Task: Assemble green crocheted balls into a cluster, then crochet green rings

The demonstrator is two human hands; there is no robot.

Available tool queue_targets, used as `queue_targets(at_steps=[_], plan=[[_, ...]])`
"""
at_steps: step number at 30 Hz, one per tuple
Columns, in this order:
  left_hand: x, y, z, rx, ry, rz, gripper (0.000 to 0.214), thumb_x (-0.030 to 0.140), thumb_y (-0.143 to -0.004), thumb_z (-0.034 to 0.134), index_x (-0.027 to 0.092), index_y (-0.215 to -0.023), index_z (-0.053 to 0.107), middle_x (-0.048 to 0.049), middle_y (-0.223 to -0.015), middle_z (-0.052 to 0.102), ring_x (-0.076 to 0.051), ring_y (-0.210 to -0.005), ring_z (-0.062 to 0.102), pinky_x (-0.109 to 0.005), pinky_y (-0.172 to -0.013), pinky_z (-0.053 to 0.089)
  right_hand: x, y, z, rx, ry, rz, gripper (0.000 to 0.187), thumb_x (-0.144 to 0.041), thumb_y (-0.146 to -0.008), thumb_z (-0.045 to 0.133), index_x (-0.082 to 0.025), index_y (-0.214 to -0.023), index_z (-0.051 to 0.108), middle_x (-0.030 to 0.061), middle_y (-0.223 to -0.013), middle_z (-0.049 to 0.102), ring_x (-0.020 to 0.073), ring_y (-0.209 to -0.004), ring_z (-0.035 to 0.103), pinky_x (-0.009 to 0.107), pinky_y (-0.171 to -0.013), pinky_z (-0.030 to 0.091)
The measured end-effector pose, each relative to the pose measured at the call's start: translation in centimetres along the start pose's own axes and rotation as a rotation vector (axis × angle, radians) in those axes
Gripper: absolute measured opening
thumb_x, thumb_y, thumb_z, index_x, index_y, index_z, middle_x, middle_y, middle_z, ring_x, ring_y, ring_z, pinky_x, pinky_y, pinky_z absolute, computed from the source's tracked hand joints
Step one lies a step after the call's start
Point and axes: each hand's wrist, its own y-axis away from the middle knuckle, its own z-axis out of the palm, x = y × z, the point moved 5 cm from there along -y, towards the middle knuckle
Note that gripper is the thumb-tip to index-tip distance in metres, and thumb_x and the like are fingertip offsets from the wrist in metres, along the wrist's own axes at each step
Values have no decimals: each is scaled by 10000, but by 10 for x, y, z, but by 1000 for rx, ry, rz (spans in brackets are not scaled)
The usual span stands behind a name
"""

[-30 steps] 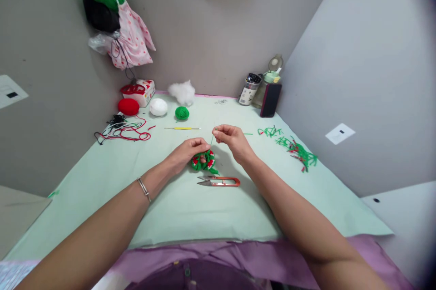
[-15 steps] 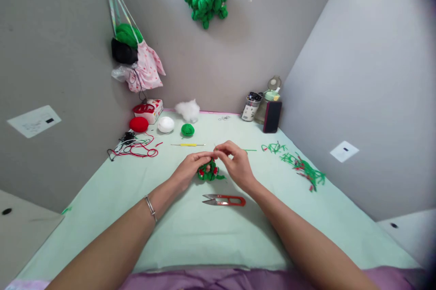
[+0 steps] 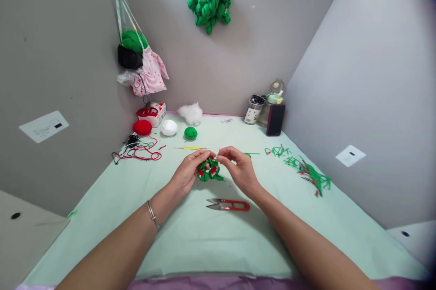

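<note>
My left hand [image 3: 188,169] is closed on a green crocheted piece [image 3: 214,173] with red and white mouth-like parts, held just above the table. Its fingers cover the upper left of the piece. My right hand [image 3: 240,167] is at the upper right of it, thumb and forefinger pinched on a thin, needle-like thing whose tip barely shows. A green strand [image 3: 254,154] shows beyond the right hand; whether it joins the pinched thing is hidden. Nearer to me lie thread snips [image 3: 235,205] with an orange-red handle, blades pointing left.
Behind the hands are a yellow crochet hook [image 3: 191,148] and red [image 3: 142,127], white [image 3: 169,128] and green yarn balls [image 3: 190,133]. White stuffing [image 3: 191,113] sits at the back. A phone [image 3: 275,120] leans at back right, near green yarn scraps [image 3: 308,172].
My right hand has shifted slightly, still pinching beside the piece. The crocheted piece has turned a little and shows more of its red and white parts. The whole view has moved slightly.
</note>
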Motion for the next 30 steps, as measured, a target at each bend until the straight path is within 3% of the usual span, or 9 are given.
queue_targets(at_steps=[5, 10, 13, 15, 17, 20, 23, 25, 30], plan=[[4, 1, -2, 1, 55, -9, 185, 307, -809, 742, 151, -845, 648, -66, -962, 728, -94, -647, 598, -225, -648, 498, 18, -12, -16, -65, 10, 207, 145, -324, -853, 603, -198, -848, 675, 25, -721, 678, 172, -669, 594, 313, -685, 470], [8, 0, -1, -122, 121, -24, 152, 273, -896, 637, 171, -806, 571, -91, -1078, 733, -119, -721, 664, -269, -765, 533, 38, -10, -19, -362, 701, 203, 224, -160, -868, 520, -205, -920, 732, 88, -900, 749, 222, -791, 652, 325, -703, 401], [11, 1, 1, -161, 142, -37, 180, 240, -909, 608, 165, -757, 546, -112, -1120, 728, -155, -839, 706, -294, -862, 530, 35, -8, -25, -427, 869, 173, 272, -144, -898, 478, -196, -1004, 724, 119, -1034, 736, 230, -861, 658, 310, -707, 385], [13, 1, 1, -167, 134, -32, 183, 217, -906, 602, 160, -742, 543, -126, -1149, 721, -180, -915, 717, -301, -903, 523, 26, -6, -24, -562, 780, 168, 219, -179, -901, 499, -194, -926, 716, 78, -928, 730, 195, -810, 643, 283, -697, 389], [14, 1, 1, -170, 128, -27, 181, 207, -907, 593, 160, -739, 545, -134, -1158, 720, -205, -976, 716, -311, -922, 523, 14, 4, -15, -816, 586, 179, 119, -259, -863, 601, -194, -881, 698, 31, -839, 705, 165, -765, 626, 250, -674, 400], [14, -1, -1, -163, 143, -28, 183, 196, -914, 574, 164, -736, 550, -128, -1128, 731, -224, -1043, 705, -320, -942, 524, 1, 21, 2, -1055, 579, 178, 258, -335, -725, 766, -197, -924, 677, 21, -890, 689, 161, -755, 607, 237, -632, 385], [13, -3, -4, -143, 149, -35, 202, 181, -910, 569, 162, -709, 553, -129, -1151, 729, -226, -1073, 696, -318, -959, 521, -4, 32, 16, -1106, 754, 94, 208, -261, -711, 746, -194, -889, 661, 40, -914, 677, 157, -708, 570, 250, -597, 340], [13, -3, -4, -139, 146, -34, 218, 183, -901, 575, 158, -685, 556, -139, -1181, 720, -235, -1074, 695, -338, -977, 517, -7, 35, 20, -1125, 723, 29, 100, -184, -744, 662, -185, -844, 657, 42, -874, 676, 151, -700, 564, 254, -613, 350], [13, -5, -5, -130, 132, -30, 205, 170, -853, 610, 155, -654, 564, -141, -1187, 719, -245, -1063, 694, -349, -987, 501, -12, 24, 1, -1107, 210, 197, 142, -168, -868, 481, -160, -843, 620, 20, -772, 669, 108, -605, 552, 221, -575, 421]])
